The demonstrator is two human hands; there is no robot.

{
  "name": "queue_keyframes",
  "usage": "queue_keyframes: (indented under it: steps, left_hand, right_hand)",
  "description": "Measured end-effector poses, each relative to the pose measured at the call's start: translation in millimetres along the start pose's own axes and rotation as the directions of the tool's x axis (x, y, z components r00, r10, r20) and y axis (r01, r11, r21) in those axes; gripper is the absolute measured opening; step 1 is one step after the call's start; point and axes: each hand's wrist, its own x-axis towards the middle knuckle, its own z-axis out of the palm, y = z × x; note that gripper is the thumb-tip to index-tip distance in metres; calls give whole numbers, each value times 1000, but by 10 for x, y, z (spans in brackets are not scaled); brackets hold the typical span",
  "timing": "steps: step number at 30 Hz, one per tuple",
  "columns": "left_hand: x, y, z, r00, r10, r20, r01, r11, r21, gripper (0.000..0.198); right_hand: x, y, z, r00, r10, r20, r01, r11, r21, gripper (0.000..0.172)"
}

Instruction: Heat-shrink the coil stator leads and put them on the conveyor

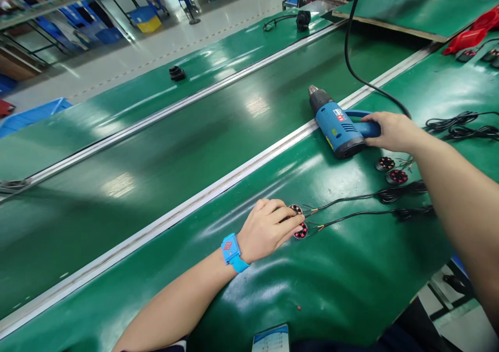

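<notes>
My right hand (pixel 393 131) is wrapped around the handle of a blue heat gun (pixel 338 128). The gun lies on its side at the metal rail, nozzle pointing up-left and away from me. My left hand (pixel 268 227), with a blue wrist strap (pixel 231 249), has its fingers closed over two small round motors, partly covering them. One motor has copper windings (pixel 296 209); the other is pinkish red (pixel 301 231). Thin wires lead from them to black cables (pixel 351 214) running right. Two similar motors (pixel 396 177) lie below my right forearm.
A recessed green belt (pixel 187 133) runs between metal rails (pixel 234 178). The gun's black cord (pixel 351 55) hangs from above. Coiled cables (pixel 463 126) and red parts (pixel 470 40) lie at the right. Black parts (pixel 176 73) sit on the far ledge. A card (pixel 271 339) shows at the front edge.
</notes>
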Motion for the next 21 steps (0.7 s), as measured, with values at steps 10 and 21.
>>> queue_keyframes:
  steps: [10, 21]
  left_hand:
    - [-27, -8, 23, 1000, 3, -7, -3, 1000, -4, 25]
    - [-15, 43, -20, 991, -32, -131, 32, 999, -3, 23]
  right_hand:
    - [-43, -13, -107, 1000, 7, 14, -9, 994, 113, 49]
    - [4, -227, -92, 994, -38, 105, 39, 999, -2, 50]
